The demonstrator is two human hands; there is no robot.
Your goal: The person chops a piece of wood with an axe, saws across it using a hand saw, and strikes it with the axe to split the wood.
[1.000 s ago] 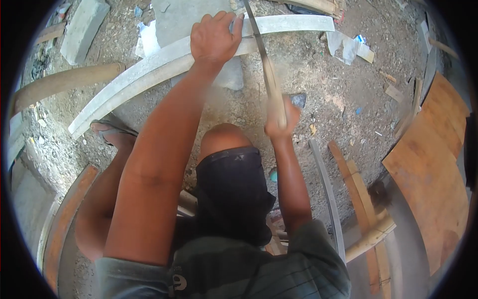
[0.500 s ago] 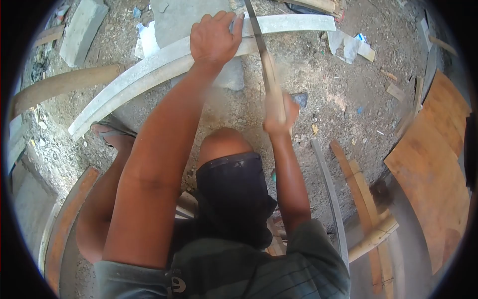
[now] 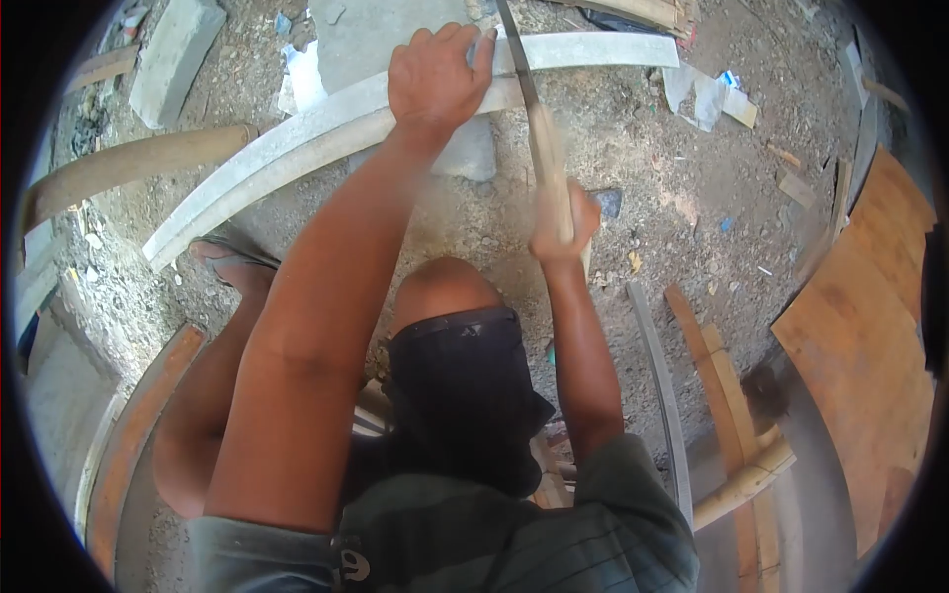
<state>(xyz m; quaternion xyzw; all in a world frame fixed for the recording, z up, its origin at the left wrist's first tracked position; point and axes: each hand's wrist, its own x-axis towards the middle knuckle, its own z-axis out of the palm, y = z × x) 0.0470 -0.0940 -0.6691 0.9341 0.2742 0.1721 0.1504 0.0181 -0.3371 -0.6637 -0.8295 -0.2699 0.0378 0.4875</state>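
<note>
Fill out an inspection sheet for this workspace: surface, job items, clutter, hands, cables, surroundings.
Surface: rough dirt ground, littered with debris; a flat grey slab lies beneath the work.
Job items: pale beam lying across the slab; handsaw with a wooden handle, its dark blade crossing the beam. Cut depth cannot be told.
Clutter: torn white paper near the beam's right end; small wood offcut farther right.
Hands: left hand on the beam, left of the blade; right hand around the saw handle.
Cables: nothing seen.
Surroundings: grey block upper left; brown sheets at right.
</note>
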